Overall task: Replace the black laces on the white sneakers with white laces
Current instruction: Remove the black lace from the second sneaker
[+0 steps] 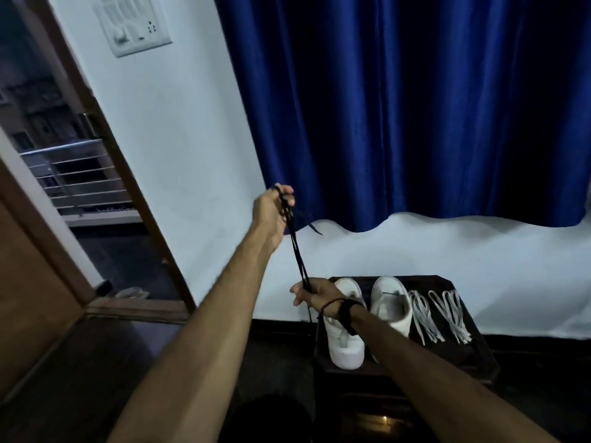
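Between both hands' closed fingers, left hand (271, 212) above right hand (315, 294), black lace (295, 251) taut, near-vertical.

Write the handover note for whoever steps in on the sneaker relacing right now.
Left hand: raised, closed on the black lace.
Right hand: lower, closed on the same lace, stretched between both.
Both white sneakers stand on the dark table; two white laces lie to their right, untouched.
Done: black lace out of the left sneaker, apparently.
Left: the right sneaker seems to hold some black lace; then thread both white laces.
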A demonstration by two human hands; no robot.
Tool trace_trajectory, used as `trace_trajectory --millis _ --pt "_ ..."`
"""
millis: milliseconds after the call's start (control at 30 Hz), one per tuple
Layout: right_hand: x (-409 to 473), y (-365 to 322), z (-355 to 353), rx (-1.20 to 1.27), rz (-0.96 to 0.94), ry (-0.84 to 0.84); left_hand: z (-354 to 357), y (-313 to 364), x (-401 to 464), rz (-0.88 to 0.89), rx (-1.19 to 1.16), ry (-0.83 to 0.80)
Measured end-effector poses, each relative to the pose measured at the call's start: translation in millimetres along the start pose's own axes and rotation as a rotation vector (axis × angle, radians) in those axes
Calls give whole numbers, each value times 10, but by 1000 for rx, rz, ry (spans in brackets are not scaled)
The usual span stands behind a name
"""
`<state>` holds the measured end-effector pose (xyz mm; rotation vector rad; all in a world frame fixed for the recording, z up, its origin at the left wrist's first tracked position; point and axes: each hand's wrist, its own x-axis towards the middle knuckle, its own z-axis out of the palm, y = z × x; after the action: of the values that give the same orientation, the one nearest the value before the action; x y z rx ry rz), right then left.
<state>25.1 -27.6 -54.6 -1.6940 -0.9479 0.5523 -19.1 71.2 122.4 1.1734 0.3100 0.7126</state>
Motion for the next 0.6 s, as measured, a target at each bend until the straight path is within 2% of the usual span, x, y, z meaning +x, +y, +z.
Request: trace_trajectory --millis 67,133,233,300,400,500,533,600 --pt "-28 -29 40 55 -27 76 -278 192 41 46 135 98" --pt "-46 -82 72 105 -27 104 -622 282 15 56 368 164" --pt "-22 -272 150 41 -51 96 -1091 160 -136 -6 634 206" --pt "-5 -528 226 31 -84 30 -1370 -60 -299 -111 726 135" --pt "60 -945 349 140 -114 -53 -1703 -413 -653 -278 891 -92" --pt "108 -1181 559 289 -99 -201 -1841 -757 -977 -350 793 -237" --pt "117 -1203 640 320 -74 -245 -1848 -844 -1046 -342 718 -221" --pt "136 -1166 788 329 -27 -276 -1857 -925 -1097 -340 620 -85"
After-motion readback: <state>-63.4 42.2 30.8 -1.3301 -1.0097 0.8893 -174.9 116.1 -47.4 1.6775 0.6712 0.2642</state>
